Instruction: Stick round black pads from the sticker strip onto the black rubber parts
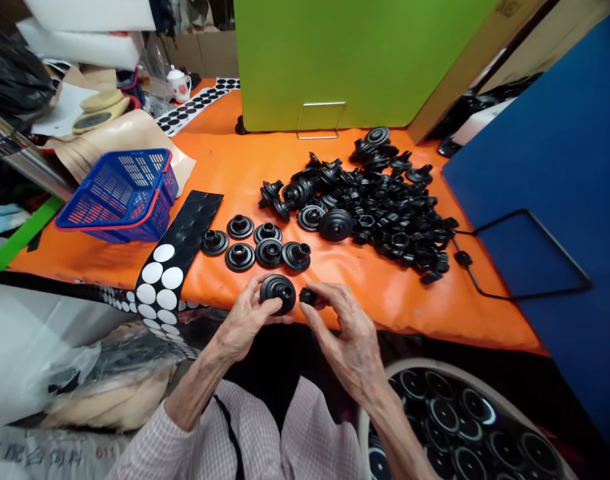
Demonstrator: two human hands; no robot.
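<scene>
The left hand point(243, 323) was curled in a grip near the right hand point(353, 337), which held a pinch

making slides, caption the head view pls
Left hand holds a stepped black disc, right hand a small black piece, at an orange table.

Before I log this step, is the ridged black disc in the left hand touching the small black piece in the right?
Apart: the head view shows a narrow gap between the disc's right edge and the small piece.
</scene>
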